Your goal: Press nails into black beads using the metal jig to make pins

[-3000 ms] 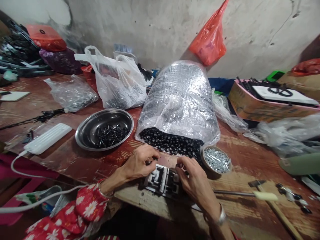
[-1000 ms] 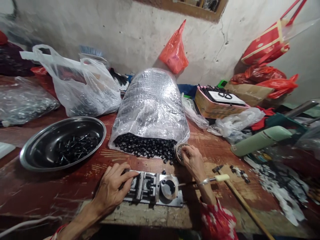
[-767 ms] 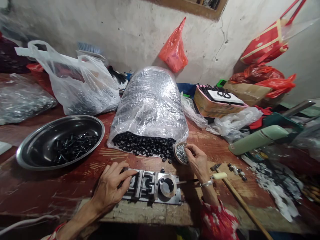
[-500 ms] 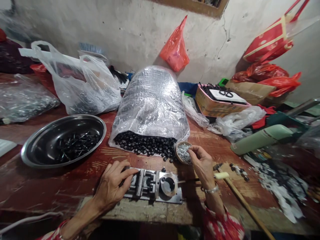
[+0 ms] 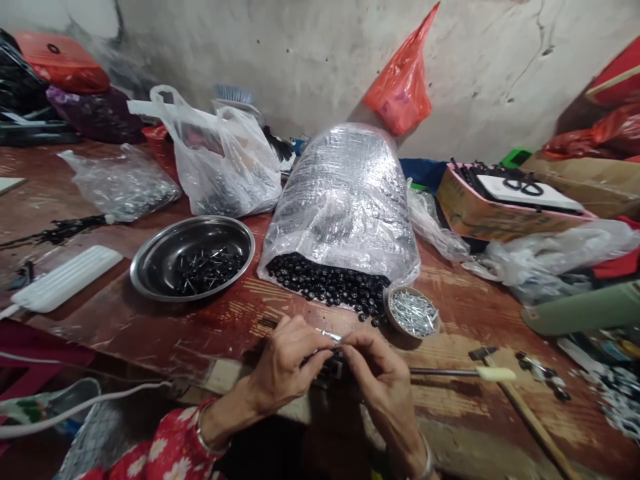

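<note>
My left hand (image 5: 285, 367) and my right hand (image 5: 381, 379) meet over the metal jig (image 5: 330, 370) at the table's front edge. Thumb and forefinger are pinched on each hand, with the fingertips nearly touching. Whatever lies between them is too small and covered to make out. Both hands hide most of the jig. Just beyond my right hand stands a small round bowl (image 5: 404, 335) of thin silvery metal pins (image 5: 414, 312). Small round black parts (image 5: 330, 283) spill from a big clear plastic bag (image 5: 345, 200) behind the jig.
A steel basin (image 5: 136, 280) of black parts with metal shanks stands left. On the right lie a hammer (image 5: 525, 413), a rod with a pale handle (image 5: 495, 375) and a green bottle (image 5: 580, 310). A white plastic bag (image 5: 225, 167) sits behind the basin.
My right hand has left the bowl of pins and come to the jig beside my left hand. My left hand has closed from lying over the jig to a pinch. The view has turned left.
</note>
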Tool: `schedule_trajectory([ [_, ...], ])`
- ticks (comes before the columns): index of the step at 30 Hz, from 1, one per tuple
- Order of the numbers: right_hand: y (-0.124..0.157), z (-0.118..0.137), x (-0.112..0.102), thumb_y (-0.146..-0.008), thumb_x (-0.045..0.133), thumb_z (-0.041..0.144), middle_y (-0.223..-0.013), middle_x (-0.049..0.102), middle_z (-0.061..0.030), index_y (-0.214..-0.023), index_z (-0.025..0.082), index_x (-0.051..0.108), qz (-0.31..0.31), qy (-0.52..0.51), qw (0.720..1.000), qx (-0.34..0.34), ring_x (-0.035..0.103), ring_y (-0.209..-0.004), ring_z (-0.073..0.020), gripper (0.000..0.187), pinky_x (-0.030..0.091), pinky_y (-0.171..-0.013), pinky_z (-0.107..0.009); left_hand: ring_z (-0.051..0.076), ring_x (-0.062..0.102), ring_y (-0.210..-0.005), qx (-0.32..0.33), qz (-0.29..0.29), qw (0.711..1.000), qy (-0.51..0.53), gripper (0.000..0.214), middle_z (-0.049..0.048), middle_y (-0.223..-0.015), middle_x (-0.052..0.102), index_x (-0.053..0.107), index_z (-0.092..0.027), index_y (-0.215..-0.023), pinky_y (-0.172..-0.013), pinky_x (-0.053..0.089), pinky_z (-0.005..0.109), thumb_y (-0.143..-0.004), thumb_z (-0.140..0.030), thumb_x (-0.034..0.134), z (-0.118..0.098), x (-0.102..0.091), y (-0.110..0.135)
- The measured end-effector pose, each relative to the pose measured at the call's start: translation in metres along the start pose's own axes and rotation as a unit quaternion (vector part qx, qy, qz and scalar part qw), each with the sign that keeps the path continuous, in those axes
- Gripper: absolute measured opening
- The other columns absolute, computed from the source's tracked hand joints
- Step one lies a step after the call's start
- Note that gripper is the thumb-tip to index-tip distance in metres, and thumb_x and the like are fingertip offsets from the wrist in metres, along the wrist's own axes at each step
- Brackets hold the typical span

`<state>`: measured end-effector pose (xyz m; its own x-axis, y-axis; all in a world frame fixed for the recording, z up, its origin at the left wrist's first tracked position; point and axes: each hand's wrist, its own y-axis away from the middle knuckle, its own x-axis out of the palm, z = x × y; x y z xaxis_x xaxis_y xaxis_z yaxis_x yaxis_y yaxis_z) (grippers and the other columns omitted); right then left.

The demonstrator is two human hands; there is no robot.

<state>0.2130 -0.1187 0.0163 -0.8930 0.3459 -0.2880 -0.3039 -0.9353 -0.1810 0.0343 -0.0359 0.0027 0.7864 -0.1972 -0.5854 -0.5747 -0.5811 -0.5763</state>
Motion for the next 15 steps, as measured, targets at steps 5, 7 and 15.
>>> schedule_trajectory([
  [5, 0.004, -0.003, 0.010, -0.098, 0.064, 0.030, -0.084, 0.071, 0.0019, -0.093, 0.024, 0.071, 0.016, 0.023, 0.999, -0.043, 0.066, -0.077, -0.0128, 0.010, 0.050, -0.071, -0.021, 0.017, 0.053, -0.077, -0.017, 0.000, 1.000, 0.024, 0.011, 0.0004, -0.080, 0.071, 0.070, -0.020, -0.095, -0.075, 0.036, 0.034, -0.098, -0.014, 0.061, 0.002, -0.001, 0.006],
  [7, 0.005, -0.008, 0.011, -0.098, 0.063, 0.027, -0.086, 0.072, 0.0024, -0.096, 0.025, 0.071, 0.023, 0.039, 0.997, -0.061, 0.066, -0.077, -0.0123, 0.009, 0.050, -0.072, -0.022, 0.018, 0.052, -0.078, -0.010, 0.004, 1.000, -0.002, 0.015, 0.0011, -0.081, 0.071, 0.070, -0.020, -0.098, -0.075, 0.034, 0.034, -0.098, -0.012, 0.058, 0.005, -0.007, 0.010],
  [15, -0.005, -0.021, 0.022, -0.099, 0.059, 0.015, -0.089, 0.068, 0.0006, -0.098, 0.024, 0.065, -0.003, 0.115, 0.983, -0.142, 0.061, -0.085, -0.0155, 0.011, 0.047, -0.076, -0.027, 0.020, 0.051, -0.083, 0.041, -0.001, 0.993, -0.112, 0.025, 0.0039, -0.089, 0.072, 0.070, -0.018, -0.108, -0.073, 0.031, 0.036, -0.094, -0.003, 0.056, 0.009, -0.011, 0.025],
])
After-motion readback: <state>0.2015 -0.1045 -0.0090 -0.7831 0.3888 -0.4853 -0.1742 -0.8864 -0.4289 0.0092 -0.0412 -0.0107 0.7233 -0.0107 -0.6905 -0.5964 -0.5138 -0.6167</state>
